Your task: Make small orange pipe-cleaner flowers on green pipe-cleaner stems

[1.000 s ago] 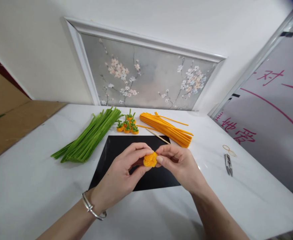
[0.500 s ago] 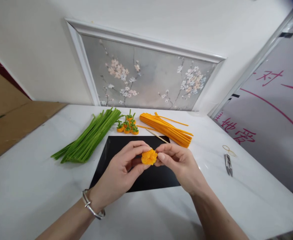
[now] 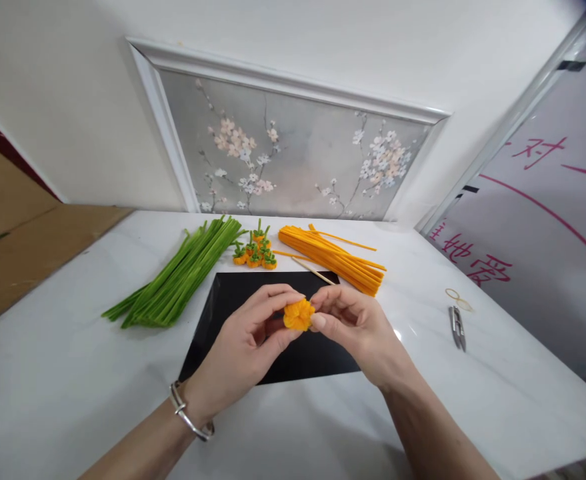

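Between my two hands, over a black mat (image 3: 213,333), is a small orange pipe-cleaner pumpkin (image 3: 299,315) with rounded lobes. My left hand (image 3: 253,333) holds it from the left, thumb below and fingers above. On its right edge, the thumb and fingertips of my right hand (image 3: 360,330) are pinched together. Behind the mat stand several finished orange pumpkins (image 3: 254,257) with curled green tops.
A bundle of green pipe cleaners (image 3: 177,280) lies at the left, orange pipe cleaners (image 3: 333,257) at the back right. A wooden stick (image 3: 313,271) rests by the mat. Thread snips (image 3: 457,328) and rubber bands (image 3: 457,299) lie far right. A wall rises behind the table.
The orange pumpkin has turned slightly in my fingers, and its lobes look different. My right fingertips have shifted a little at its edge. Everything on the table stays put.
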Demonstrator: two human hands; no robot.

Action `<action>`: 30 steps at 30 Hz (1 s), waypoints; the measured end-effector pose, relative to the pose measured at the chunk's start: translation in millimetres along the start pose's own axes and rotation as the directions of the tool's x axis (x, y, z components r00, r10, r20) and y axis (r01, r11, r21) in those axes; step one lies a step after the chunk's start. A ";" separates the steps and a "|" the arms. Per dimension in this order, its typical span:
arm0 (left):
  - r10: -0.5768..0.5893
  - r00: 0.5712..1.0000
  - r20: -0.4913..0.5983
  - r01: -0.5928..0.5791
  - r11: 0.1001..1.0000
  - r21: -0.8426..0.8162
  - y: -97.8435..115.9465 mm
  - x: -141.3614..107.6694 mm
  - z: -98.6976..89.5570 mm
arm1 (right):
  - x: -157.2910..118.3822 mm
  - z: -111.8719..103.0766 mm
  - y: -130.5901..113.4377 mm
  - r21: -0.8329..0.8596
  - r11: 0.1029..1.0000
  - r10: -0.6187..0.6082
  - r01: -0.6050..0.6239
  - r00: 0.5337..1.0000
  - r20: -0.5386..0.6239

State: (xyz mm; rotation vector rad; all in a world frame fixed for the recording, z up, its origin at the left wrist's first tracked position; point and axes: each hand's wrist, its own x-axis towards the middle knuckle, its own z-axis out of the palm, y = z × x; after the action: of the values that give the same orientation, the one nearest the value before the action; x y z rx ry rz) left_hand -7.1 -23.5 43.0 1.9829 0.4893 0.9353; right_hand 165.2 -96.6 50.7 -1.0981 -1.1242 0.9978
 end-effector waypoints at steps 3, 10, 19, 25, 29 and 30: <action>-0.034 0.998 -0.055 0.032 0.998 -0.046 -0.9 1.9 -1.4 | -0.1 1.9 -1.3 -0.008 1.000 -0.022 0.022 0.998 -0.056; -0.003 0.997 -0.081 -0.006 0.994 -0.105 -2.5 1.6 4.7 | -5.3 16.9 7.3 -0.189 0.970 -0.179 0.154 0.976 -0.124; -0.065 0.989 -0.135 0.053 0.995 -0.086 -4.5 2.5 7.8 | -6.7 21.5 16.8 -0.622 0.643 -0.554 0.446 0.832 0.024; -0.181 0.981 -0.073 0.156 0.953 -0.259 -1.8 6.3 2.0 | -3.7 9.7 13.5 -0.415 0.852 -0.402 0.319 0.906 -0.130; -0.235 0.971 -0.044 0.214 0.937 -0.276 -1.0 7.2 2.1 | 0.4 7.3 10.8 -0.103 0.989 -0.121 0.108 0.984 -0.128; -0.242 0.969 -0.039 0.222 0.935 -0.278 -1.2 7.5 2.5 | 1.1 8.1 11.5 -0.080 0.994 -0.080 0.072 0.991 -0.109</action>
State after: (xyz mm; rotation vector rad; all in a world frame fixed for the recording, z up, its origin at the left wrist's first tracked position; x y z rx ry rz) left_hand -0.4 -19.4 44.2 1.6089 0.5895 0.8763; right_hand 156.8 -92.2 40.2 -1.1491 -1.1115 0.8298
